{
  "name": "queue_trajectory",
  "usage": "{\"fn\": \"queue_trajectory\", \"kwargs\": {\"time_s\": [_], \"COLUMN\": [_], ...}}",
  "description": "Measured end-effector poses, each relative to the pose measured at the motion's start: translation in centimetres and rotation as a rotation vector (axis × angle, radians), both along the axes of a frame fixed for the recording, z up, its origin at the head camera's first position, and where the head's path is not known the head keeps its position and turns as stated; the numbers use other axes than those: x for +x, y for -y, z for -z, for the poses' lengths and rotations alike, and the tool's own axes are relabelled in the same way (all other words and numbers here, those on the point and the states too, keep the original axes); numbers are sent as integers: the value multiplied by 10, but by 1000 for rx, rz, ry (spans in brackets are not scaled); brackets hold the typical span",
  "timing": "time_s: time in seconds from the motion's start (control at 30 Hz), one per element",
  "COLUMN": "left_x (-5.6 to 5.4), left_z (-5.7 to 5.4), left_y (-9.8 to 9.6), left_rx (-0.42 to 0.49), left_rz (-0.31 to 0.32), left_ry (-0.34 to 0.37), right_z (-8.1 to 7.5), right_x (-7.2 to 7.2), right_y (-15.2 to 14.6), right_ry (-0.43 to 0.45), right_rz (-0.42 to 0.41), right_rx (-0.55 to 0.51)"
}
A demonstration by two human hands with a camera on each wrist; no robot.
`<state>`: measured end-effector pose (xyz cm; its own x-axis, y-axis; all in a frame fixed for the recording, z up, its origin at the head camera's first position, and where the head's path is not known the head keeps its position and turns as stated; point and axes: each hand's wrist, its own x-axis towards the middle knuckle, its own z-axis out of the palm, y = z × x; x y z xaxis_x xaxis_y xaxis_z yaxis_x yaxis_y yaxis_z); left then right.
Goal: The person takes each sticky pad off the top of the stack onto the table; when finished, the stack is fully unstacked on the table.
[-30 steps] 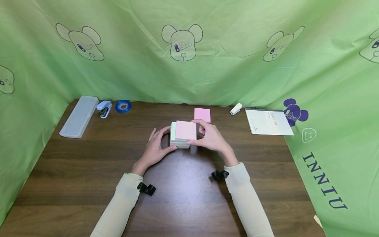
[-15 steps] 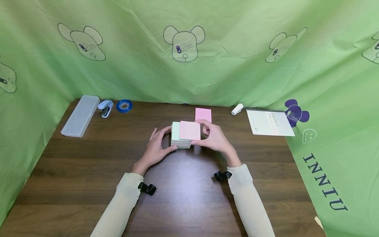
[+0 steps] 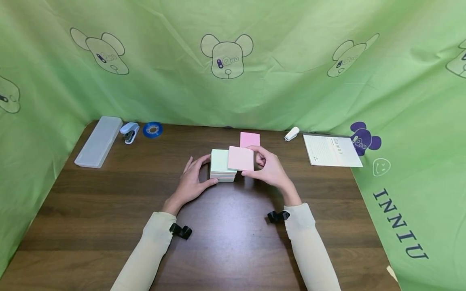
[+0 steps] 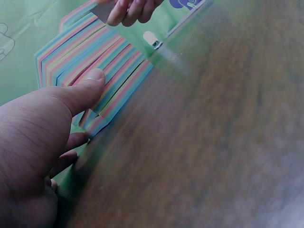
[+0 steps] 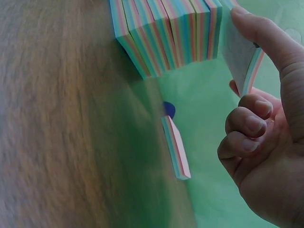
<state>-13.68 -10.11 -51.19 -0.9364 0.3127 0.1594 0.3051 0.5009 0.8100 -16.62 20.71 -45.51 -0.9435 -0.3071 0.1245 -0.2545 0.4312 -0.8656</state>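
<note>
A tall stack of sticky note pads, pale green on top with many-coloured striped sides, stands on the table before me. My left hand holds it from the left, its thumb against the near side and its fingers behind, partly hidden. Between thumb and forefinger, my right hand pinches one pink-topped sticky note pad. That pad is raised above the stack's right edge, and the right wrist view shows its underside facing the stack. Another pink-topped pad lies on the table just behind.
Along the back left of the wooden table lie a translucent pencil case, a light blue stapler and a blue tape roll. At back right are a small white object and a notepad. A green curtain hangs behind.
My right hand has drawn the pink-topped pad rightward and slightly up off the stack, baring more of the green top. My left hand stays in place on the stack.
</note>
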Motion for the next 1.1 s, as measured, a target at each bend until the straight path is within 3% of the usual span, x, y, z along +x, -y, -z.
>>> {"fn": "queue_trajectory", "kwargs": {"time_s": [0.53, 1.1], "left_x": [0, 1], "left_z": [2, 2], "left_y": [0, 0], "left_rx": [-11, -3], "left_rz": [-5, -3], "left_ry": [-8, -7], "right_z": [4, 29], "right_x": [1, -6], "right_y": [-30, -75], "right_ry": [25, 23], "right_rz": [29, 111], "right_rx": [-90, -47]}}
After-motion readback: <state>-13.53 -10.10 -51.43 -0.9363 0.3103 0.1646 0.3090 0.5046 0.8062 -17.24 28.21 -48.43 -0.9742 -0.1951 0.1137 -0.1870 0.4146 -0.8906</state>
